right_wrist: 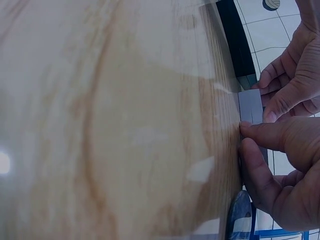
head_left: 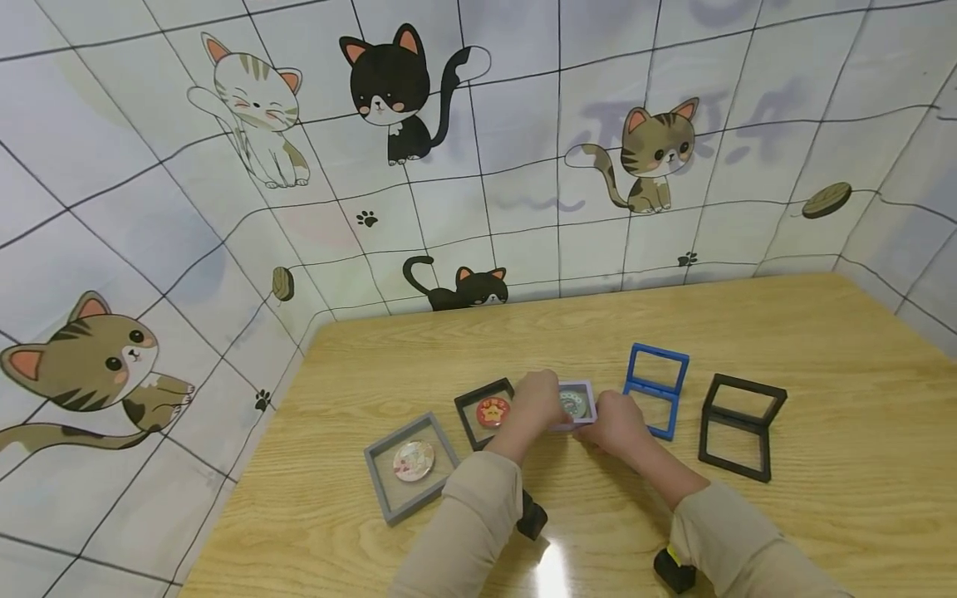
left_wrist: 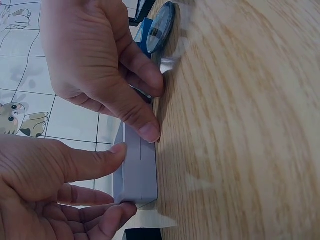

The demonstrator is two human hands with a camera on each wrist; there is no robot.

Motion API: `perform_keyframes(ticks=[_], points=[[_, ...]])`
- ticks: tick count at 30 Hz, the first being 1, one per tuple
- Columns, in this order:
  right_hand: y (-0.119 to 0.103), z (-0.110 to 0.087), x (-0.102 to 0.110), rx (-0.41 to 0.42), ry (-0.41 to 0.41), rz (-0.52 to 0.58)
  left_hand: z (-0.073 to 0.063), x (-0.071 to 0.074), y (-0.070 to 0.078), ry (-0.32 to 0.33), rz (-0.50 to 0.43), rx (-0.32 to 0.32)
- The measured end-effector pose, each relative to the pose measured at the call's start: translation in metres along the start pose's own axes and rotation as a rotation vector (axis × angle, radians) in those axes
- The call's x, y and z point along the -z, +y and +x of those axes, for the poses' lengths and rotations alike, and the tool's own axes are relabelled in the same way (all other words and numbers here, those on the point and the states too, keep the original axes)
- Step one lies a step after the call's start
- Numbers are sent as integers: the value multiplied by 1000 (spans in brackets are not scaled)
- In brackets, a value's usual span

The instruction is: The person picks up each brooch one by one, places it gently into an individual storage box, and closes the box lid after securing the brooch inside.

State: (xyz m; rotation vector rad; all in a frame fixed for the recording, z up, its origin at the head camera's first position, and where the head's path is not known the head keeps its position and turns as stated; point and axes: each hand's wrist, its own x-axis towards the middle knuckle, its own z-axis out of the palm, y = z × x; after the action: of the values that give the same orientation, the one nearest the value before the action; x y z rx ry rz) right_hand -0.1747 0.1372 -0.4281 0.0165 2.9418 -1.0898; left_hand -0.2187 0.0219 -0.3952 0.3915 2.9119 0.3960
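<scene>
A small lavender square frame (head_left: pixel 589 389) with a green round badge (head_left: pixel 573 404) behind its clear film lies on the wooden table. My left hand (head_left: pixel 534 404) pinches its left side, thumb on one face and fingers at the corner in the left wrist view. At the frame's near right side, my right hand (head_left: pixel 616 423) pinches the edge (right_wrist: pixel 251 120) between thumb and fingertips. Beside the right hand, a dark blue round badge (left_wrist: pixel 161 27) appears in the left wrist view; the head view hides it. The hands cover much of the lavender frame.
To the left are a black frame (head_left: pixel 484 388) with a red star badge (head_left: pixel 493 412) and a grey frame (head_left: pixel 377 486) with a pale badge (head_left: pixel 414 461). On the right, a blue frame (head_left: pixel 650 387) and a black frame (head_left: pixel 736 421) stand unfolded. A cat-patterned wall (head_left: pixel 523 191) borders the table.
</scene>
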Motion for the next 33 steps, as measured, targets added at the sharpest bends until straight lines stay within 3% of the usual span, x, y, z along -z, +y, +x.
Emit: perform_keyframes(ticks=[15, 26, 33], points=[[0, 0, 7, 14, -8, -59, 0, 2, 1, -5, 1, -12], [-2, -12, 26, 2, -58, -52, -3, 3, 0, -7, 4, 39], [7, -27, 48, 38, -67, -84, -10, 1, 6, -28, -56, -29]])
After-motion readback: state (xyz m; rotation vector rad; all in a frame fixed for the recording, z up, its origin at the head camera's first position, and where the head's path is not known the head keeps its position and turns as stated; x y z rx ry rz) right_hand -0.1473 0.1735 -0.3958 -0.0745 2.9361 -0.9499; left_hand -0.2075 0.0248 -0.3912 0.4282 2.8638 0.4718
